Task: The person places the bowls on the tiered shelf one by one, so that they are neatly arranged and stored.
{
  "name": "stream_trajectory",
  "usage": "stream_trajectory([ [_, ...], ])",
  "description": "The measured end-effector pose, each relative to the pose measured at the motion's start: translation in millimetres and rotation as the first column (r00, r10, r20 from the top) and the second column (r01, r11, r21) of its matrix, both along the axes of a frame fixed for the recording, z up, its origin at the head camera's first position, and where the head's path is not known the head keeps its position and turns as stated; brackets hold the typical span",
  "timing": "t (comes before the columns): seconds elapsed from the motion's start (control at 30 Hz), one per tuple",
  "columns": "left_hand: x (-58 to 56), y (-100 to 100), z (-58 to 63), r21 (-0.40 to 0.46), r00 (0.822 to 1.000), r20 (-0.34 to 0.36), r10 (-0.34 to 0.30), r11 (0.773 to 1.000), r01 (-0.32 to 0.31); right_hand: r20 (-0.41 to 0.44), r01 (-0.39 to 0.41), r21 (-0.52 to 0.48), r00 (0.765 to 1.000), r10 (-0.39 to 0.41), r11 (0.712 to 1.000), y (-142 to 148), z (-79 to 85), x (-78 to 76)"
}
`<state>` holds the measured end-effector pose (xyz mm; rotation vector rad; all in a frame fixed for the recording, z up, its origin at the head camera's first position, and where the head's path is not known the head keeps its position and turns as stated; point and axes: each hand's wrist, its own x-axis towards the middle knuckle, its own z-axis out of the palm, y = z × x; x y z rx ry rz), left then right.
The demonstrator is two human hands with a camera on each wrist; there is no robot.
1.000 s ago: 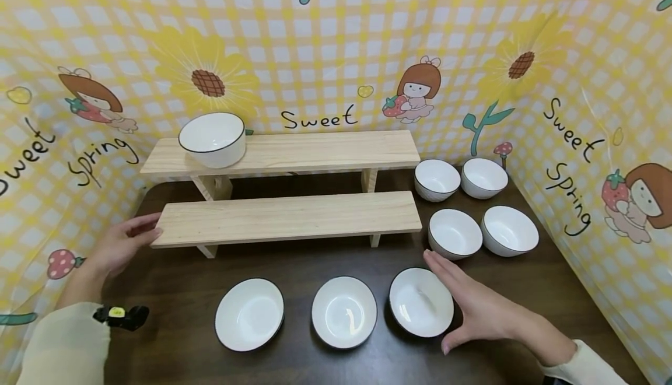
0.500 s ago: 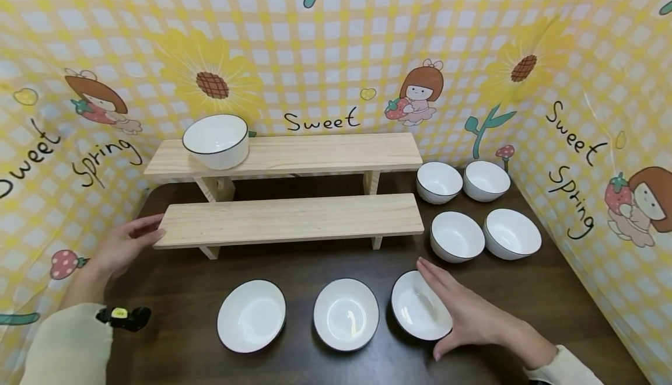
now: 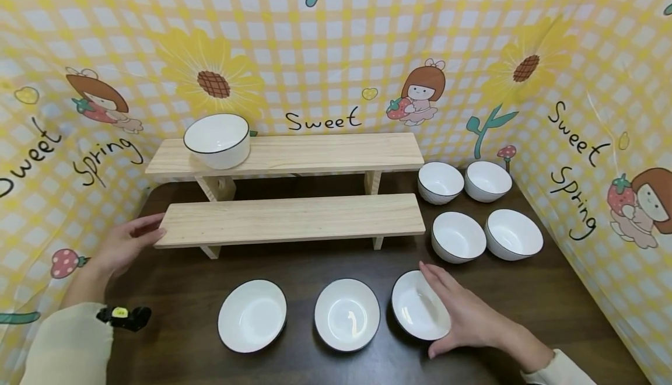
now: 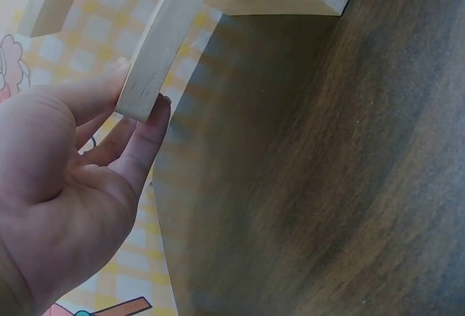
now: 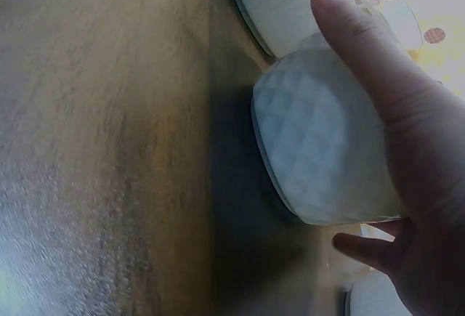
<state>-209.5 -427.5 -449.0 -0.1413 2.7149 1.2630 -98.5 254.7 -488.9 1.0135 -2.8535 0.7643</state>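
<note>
Two clamped grips — left fingers [image 4: 147,134] on shelf [image 3: 291,220], right fingers [image 5: 367,251] on bowl [image 3: 418,306] — quilting [image 5: 301,127] wrist-view only

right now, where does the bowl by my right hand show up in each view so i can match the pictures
Head: the bowl is low and right of centre, with the right hand around its right side.
Left wrist: not in it.
Right wrist: right of centre, the one with the diamond pattern, partly covered by the right hand.
Shared landmark: the dark table, visible in all three.
</note>
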Motion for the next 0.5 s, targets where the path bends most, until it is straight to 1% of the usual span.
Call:
stream_trajectory([
  [0.23,-1.1,-1.5,0.1,0.006,1.0,0.016,-0.004,1.0,0.004,-0.02,-0.02,-0.075,1.0,0.018,0.997,-1.6,-2.6,-0.6],
  [0.5,0.0,-1.1,0.8,0.009,1.0,0.008,-0.005,1.0,0.005,-0.051,-0.018,-0.093,0.999,0.013,0.995,-3.0,-5.6,0.1],
])
